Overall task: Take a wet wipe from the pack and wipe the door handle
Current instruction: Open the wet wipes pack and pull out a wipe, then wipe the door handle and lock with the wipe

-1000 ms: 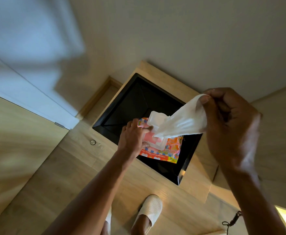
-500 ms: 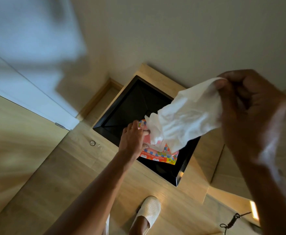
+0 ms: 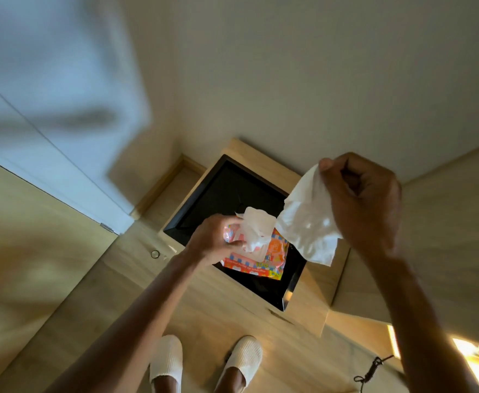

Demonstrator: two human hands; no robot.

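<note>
- The wet wipe point(image 3: 308, 219) is now fully out of the pack point(image 3: 264, 259); earlier it still touched it.
- Right hand point(image 3: 366, 202) fingers pinch the wipe's top corner, clear of the pack.
- Left hand point(image 3: 212, 239) fingers press the pack on the black tray point(image 3: 218, 191), near its front edge.

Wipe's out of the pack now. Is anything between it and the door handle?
Cannot say: no door handle is in view. The right hand pinches the wipe, which hangs free of the pack. The left hand rests on the pack, where the next wipe sticks up. Nothing else touches the held wipe.
</note>
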